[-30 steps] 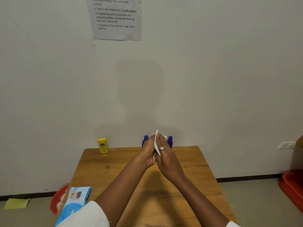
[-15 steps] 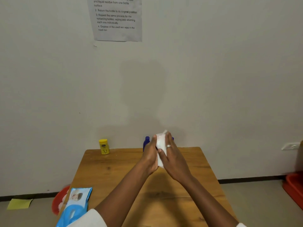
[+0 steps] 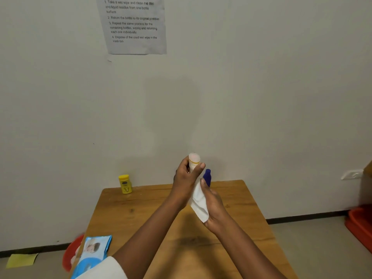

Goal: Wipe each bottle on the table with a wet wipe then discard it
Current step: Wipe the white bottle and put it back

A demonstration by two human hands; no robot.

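White bottle [image 3: 194, 160] held above the far part of the wooden table [image 3: 141, 214], long axis near upright, cap end up and tilted slightly left. Left hand [image 3: 184, 181] grips its upper part; right hand [image 3: 214, 206] wraps the wet wipe [image 3: 199, 204] round its lower body. Blue bottle [image 3: 207, 176] just behind; yellow bottle [image 3: 125, 183] upright at the far left edge.

Wooden table [image 3: 141, 216]: yellow bottle [image 3: 125, 184], blue bottle [image 3: 207, 176], wipes pack [image 3: 93, 253].

A printed sheet [image 3: 135, 25] hangs on the wall; a yellow note [image 3: 21, 260] lies on the floor.
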